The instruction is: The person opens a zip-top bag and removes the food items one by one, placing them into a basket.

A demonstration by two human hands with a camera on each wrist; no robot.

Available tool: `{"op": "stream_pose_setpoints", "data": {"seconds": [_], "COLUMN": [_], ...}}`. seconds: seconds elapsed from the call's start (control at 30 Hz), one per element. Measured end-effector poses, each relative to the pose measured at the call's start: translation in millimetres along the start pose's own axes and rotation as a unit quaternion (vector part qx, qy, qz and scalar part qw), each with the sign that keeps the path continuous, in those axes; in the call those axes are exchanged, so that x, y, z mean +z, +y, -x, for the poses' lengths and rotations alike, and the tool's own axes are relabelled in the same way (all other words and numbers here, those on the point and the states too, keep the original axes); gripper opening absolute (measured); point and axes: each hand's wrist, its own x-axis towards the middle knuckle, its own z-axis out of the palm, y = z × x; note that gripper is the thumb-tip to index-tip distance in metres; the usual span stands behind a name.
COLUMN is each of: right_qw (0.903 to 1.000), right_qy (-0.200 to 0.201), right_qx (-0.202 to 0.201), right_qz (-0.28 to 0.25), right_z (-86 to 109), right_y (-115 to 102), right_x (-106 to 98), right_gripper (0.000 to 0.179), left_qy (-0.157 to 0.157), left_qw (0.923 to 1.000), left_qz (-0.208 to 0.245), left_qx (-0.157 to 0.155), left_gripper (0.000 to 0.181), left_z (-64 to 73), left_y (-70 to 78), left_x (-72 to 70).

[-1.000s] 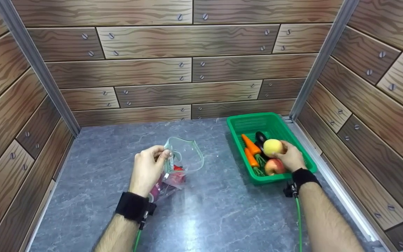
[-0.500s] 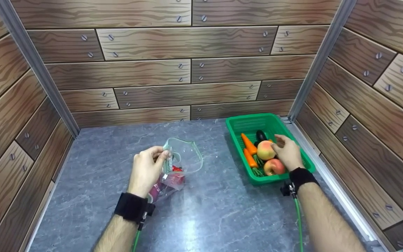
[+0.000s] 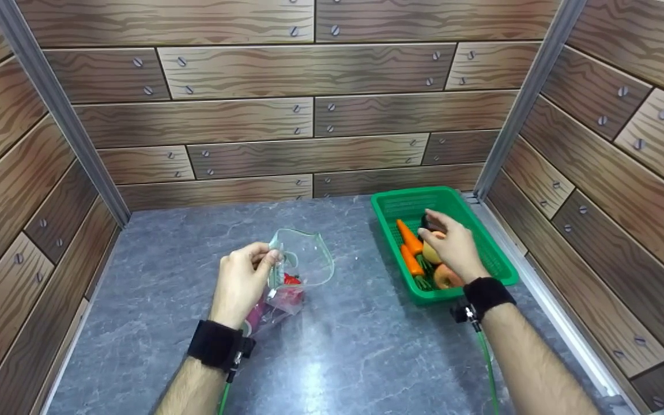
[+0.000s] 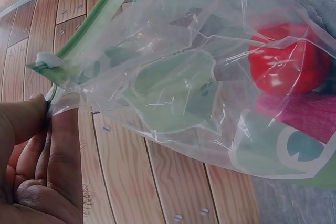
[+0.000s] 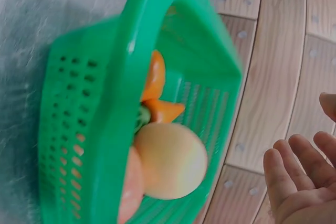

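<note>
My left hand (image 3: 242, 279) pinches the rim of a clear zip bag (image 3: 321, 265) between thumb and fingers, its mouth gaping. Inside lie a red rounded vegetable (image 4: 283, 61) and something magenta (image 4: 299, 111), seen through the plastic. My right hand (image 3: 453, 245) is over the green basket (image 3: 378, 222), fingers loosely bent and holding nothing in the right wrist view. Below it are a yellow-red apple (image 5: 173, 161) and a redder apple (image 3: 446, 278), partly covered by the hand. Beside the fingertips, a dark eggplant (image 3: 425, 221) shows only in part.
Two orange carrots with green tops, the farther carrot (image 3: 408, 235) and the nearer carrot (image 3: 411, 262), lie along the basket's left side. The basket stands at the right back of the grey tabletop (image 3: 343, 346). Wood-patterned walls (image 3: 240, 121) enclose the back and sides.
My right hand has let go of the yellow-red apple, which now rests in the basket beside the other apple. The hand has then moved left toward the eggplant. My left hand stays almost still.
</note>
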Motion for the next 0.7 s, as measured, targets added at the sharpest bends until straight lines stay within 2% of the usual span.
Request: {"op": "stream_pose_setpoints", "data": {"seconds": [0.13,0.43,0.7], "right_qw": [0.9998,0.9985,0.9953], "right_qy": [-0.018,-0.028,-0.046], "right_qx": [-0.013,-0.048,-0.084], "right_qz": [-0.004,-0.004,-0.010], "right_z": [4.0,13.3,19.6], "right_y": [-15.9,-47.8,-66.0], "right_x": [8.0,32.7,57.9], "right_gripper": [0.066,0.064,0.061], "left_qy": [0.000,-0.002,-0.006], "left_qw": [1.0000,1.0000,0.9999], "left_qz": [-0.002,0.001,0.006], "left_qx": [0.000,-0.004,-0.009], "left_gripper": [0.013,0.013,0.013], "left_z": [0.4,2.7,6.6], "left_y": [-0.8,-1.5,0.2], "left_x": [0.0,1.3,3.0]}}
